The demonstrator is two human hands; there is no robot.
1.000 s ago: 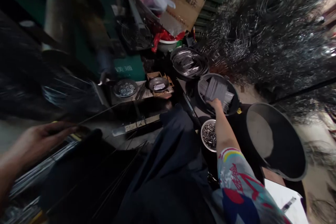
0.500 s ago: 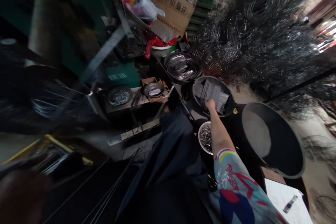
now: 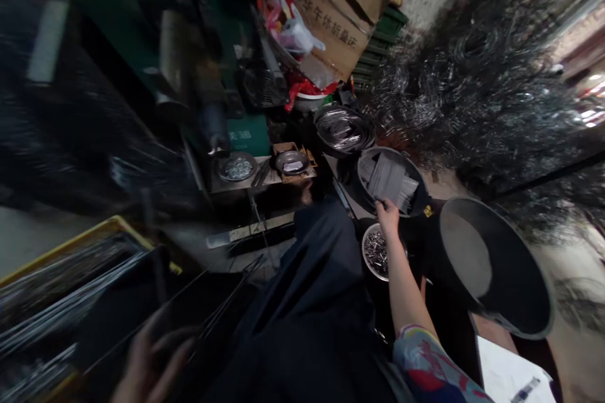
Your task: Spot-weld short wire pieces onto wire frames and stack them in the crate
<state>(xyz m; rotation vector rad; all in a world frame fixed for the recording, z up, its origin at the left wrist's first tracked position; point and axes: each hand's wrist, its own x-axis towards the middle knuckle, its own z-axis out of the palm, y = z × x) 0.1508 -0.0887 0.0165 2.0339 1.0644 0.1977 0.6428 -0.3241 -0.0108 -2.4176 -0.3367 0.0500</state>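
My right hand [image 3: 388, 213] is at the near rim of a dark basin [image 3: 423, 186] of flat grey metal strips [image 3: 388, 177]. Its fingers are pinched together, and what they hold is too small to make out. Just below it sits a white-rimmed bowl of small metal pieces [image 3: 375, 252]. At the lower left my left hand [image 3: 158, 356], blurred, has its thumb and fingers apart. Thin wires [image 3: 222, 312] lie right of it on dark cloth, and a yellow-edged crate [image 3: 116, 221] of metal rods is on its other side.
A large black tub [image 3: 517, 264] stands on the right, with white paper [image 3: 508, 368] below it. Farther off are coiled metal strip [image 3: 344, 129], a plate of small parts [image 3: 237, 167], a cardboard box [image 3: 326, 12] and heaped wire [image 3: 496, 88]. A machine [image 3: 172, 63] is at upper left.
My right hand has drawn back from the strips to the basin's near rim. My left hand has come further into view, fingers spread. The view has shifted left, showing more of the crate.
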